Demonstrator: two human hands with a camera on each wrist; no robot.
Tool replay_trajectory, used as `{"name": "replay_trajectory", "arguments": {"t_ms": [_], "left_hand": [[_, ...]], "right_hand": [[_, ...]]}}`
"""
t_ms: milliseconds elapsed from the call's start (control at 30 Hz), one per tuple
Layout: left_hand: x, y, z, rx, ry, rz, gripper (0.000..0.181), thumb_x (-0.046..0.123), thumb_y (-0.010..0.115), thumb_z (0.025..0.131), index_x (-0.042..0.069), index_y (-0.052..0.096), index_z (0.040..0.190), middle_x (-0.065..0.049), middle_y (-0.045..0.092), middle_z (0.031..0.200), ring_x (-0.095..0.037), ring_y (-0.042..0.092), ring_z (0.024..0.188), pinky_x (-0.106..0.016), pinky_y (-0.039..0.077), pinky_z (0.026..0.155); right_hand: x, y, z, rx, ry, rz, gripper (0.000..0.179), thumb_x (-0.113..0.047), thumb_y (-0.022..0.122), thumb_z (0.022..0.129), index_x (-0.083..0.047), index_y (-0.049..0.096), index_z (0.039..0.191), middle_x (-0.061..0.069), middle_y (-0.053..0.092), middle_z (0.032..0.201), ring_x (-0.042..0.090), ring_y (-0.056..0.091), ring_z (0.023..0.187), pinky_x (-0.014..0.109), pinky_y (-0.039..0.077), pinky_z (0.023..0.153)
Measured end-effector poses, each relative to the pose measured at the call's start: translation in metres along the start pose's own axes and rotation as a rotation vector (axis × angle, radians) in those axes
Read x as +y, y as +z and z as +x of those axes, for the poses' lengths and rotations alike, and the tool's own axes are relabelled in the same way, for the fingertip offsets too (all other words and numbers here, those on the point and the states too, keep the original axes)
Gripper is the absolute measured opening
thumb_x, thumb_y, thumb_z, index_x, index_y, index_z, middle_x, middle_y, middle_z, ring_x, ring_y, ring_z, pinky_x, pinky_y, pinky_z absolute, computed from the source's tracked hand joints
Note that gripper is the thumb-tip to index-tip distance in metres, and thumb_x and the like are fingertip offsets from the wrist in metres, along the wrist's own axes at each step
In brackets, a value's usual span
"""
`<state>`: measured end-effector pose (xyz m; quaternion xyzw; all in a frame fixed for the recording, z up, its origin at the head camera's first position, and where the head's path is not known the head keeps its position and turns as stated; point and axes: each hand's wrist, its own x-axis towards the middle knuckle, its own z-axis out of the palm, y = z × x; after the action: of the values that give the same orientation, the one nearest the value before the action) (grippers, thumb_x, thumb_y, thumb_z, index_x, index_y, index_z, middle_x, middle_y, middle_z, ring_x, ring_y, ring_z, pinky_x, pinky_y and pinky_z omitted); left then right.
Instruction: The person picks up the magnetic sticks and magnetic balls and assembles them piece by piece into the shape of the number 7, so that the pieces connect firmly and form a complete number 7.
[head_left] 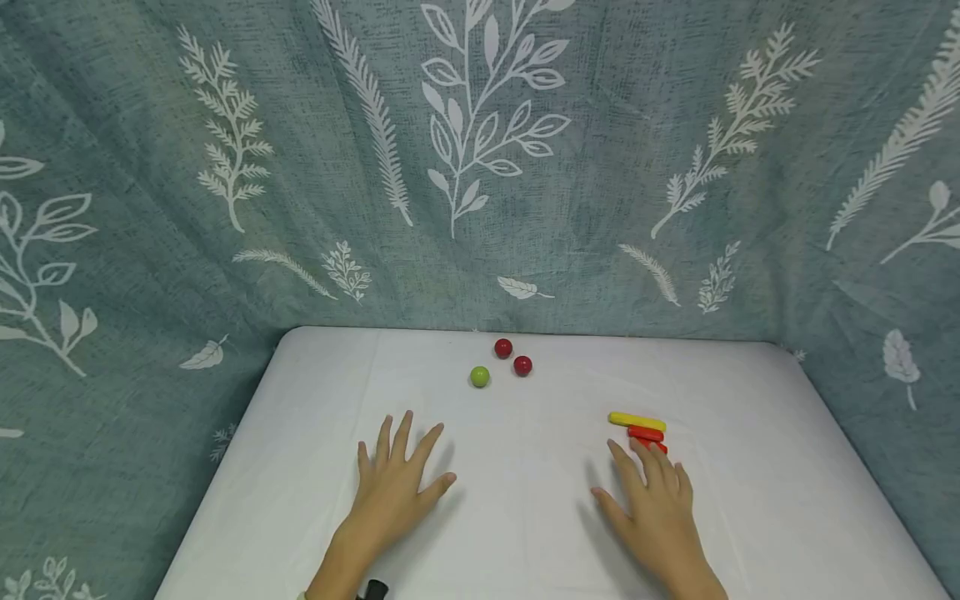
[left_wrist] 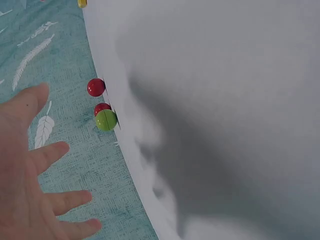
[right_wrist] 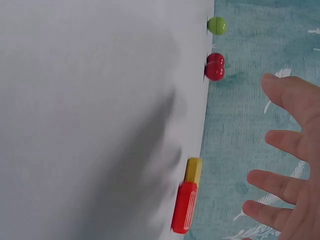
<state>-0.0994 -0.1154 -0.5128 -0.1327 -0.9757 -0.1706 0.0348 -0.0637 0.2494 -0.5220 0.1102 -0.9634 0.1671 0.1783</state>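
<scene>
My left hand (head_left: 393, 483) hovers over the left half of the white table, fingers spread and holding nothing. On the right side, my right hand (head_left: 652, 508) is also spread, with its fingertips overlapping the lower red stick in the head view. Two short red sticks (head_left: 645, 433) lie one in front of the other, just behind those fingertips. Behind them is a longer yellow stick (head_left: 637, 421). Toward the back of the table sit a green ball (head_left: 480, 377) and two glossy red balls (head_left: 522, 366), also seen in the right wrist view as red balls (right_wrist: 215, 71).
The white tabletop (head_left: 525, 500) ends at the back against a teal curtain (head_left: 585, 208) with white leaf prints. A small black object (head_left: 376, 590) shows by the left wrist at the bottom edge of the head view. Both hands cast shadows on the table.
</scene>
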Motion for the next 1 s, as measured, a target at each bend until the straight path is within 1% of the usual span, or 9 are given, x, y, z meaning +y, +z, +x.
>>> {"name": "replay_trajectory", "arguments": {"t_ms": [133, 300, 467, 533, 600, 767, 867, 1000], "left_hand": [[-0.002, -0.001, 0.016, 0.003, 0.011, -0.039, 0.07, 0.061, 0.058, 0.094, 0.03, 0.04, 0.154, -0.019, 0.024, 0.161, -0.044, 0.009, 0.148, -0.077, 0.015, 0.102], [-0.004, -0.003, 0.039, -0.01, 0.032, -0.054, 0.068, 0.059, 0.057, 0.096, 0.029, 0.04, 0.154, -0.018, 0.027, 0.16, -0.043, 0.016, 0.147, -0.075, 0.019, 0.103], [-0.005, -0.001, 0.061, -0.007, 0.065, -0.068, 0.067, 0.057, 0.057, 0.097, 0.025, 0.041, 0.153, -0.018, 0.031, 0.157, -0.043, 0.025, 0.143, -0.07, 0.027, 0.104], [-0.006, 0.001, 0.07, -0.017, 0.068, -0.084, 0.066, 0.056, 0.057, 0.097, 0.025, 0.041, 0.153, -0.018, 0.032, 0.156, -0.042, 0.027, 0.143, -0.067, 0.029, 0.104], [-0.006, 0.004, 0.08, -0.031, 0.062, -0.109, 0.065, 0.054, 0.057, 0.098, 0.024, 0.041, 0.153, -0.018, 0.034, 0.155, -0.041, 0.03, 0.142, -0.065, 0.032, 0.103], [-0.007, 0.012, 0.105, -0.056, 0.032, -0.192, 0.064, 0.051, 0.059, 0.098, 0.023, 0.042, 0.152, -0.015, 0.04, 0.151, -0.038, 0.037, 0.137, -0.06, 0.038, 0.101], [-0.008, 0.018, 0.12, -0.066, 0.009, -0.25, 0.064, 0.049, 0.061, 0.097, 0.022, 0.042, 0.152, -0.015, 0.043, 0.147, -0.038, 0.042, 0.133, -0.057, 0.04, 0.101], [-0.009, 0.027, 0.138, -0.097, -0.022, -0.312, 0.062, 0.047, 0.063, 0.097, 0.023, 0.044, 0.151, -0.016, 0.045, 0.145, -0.037, 0.044, 0.132, -0.056, 0.04, 0.102]], "right_hand": [[0.009, -0.001, 0.001, 0.052, -0.009, 0.03, 0.069, -0.03, 0.082, 0.081, -0.009, 0.054, 0.14, 0.022, 0.049, 0.135, 0.048, 0.041, 0.125, 0.071, 0.026, 0.097], [0.022, -0.005, 0.004, 0.08, 0.019, 0.065, 0.069, -0.024, 0.085, 0.078, -0.01, 0.056, 0.139, 0.021, 0.052, 0.13, 0.048, 0.045, 0.119, 0.067, 0.032, 0.09], [0.037, -0.007, 0.005, 0.043, 0.106, 0.092, 0.061, -0.021, 0.084, 0.081, -0.009, 0.058, 0.136, 0.024, 0.05, 0.131, 0.051, 0.042, 0.12, 0.07, 0.031, 0.087], [0.043, -0.007, 0.006, 0.032, 0.14, 0.115, 0.058, -0.02, 0.083, 0.083, -0.008, 0.059, 0.134, 0.025, 0.05, 0.13, 0.051, 0.042, 0.119, 0.07, 0.03, 0.087], [0.049, -0.007, 0.009, 0.036, 0.163, 0.138, 0.054, -0.017, 0.082, 0.084, -0.008, 0.06, 0.132, 0.025, 0.051, 0.127, 0.051, 0.043, 0.116, 0.069, 0.031, 0.087], [0.065, -0.004, 0.017, 0.059, 0.192, 0.14, 0.045, -0.013, 0.081, 0.084, -0.004, 0.064, 0.125, 0.026, 0.053, 0.12, 0.05, 0.047, 0.11, 0.067, 0.035, 0.084], [0.073, -0.003, 0.022, 0.037, 0.235, 0.161, 0.041, -0.012, 0.078, 0.087, -0.002, 0.064, 0.124, 0.027, 0.053, 0.119, 0.049, 0.048, 0.11, 0.066, 0.037, 0.084], [0.08, 0.0, 0.027, -0.012, 0.313, 0.222, 0.036, -0.01, 0.075, 0.09, 0.0, 0.064, 0.123, 0.026, 0.053, 0.119, 0.044, 0.05, 0.108, 0.062, 0.042, 0.087]]}}
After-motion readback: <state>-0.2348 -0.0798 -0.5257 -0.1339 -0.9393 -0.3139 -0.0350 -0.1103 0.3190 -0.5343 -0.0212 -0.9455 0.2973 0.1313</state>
